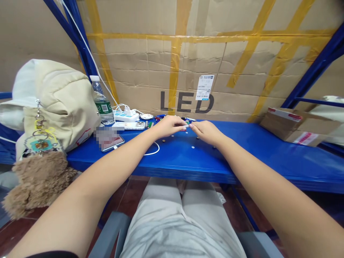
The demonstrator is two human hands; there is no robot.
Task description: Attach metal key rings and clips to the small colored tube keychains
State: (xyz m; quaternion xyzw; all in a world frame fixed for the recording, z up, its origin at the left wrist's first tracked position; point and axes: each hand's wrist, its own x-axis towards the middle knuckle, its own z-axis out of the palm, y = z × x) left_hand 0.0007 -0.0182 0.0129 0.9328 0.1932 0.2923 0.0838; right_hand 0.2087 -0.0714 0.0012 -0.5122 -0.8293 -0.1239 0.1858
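Note:
My left hand (168, 127) and my right hand (205, 132) meet above the blue metal shelf (242, 150), fingertips almost touching. A small white piece (187, 126) sits pinched between them, too small to identify. Several small round metal discs (192, 147) lie on the shelf beneath and in front of my hands. Just beyond my fingertips is a loose cluster of small coloured items (185, 119), partly hidden by my hands.
To the left stand a water bottle (103, 104), power strip (126, 115), phone (113, 142) with white cable (153, 150), cream bag (53, 104) and plush toy (37, 182). A taped cardboard wall (185, 61) rises behind; a cardboard parcel (298, 126) sits right.

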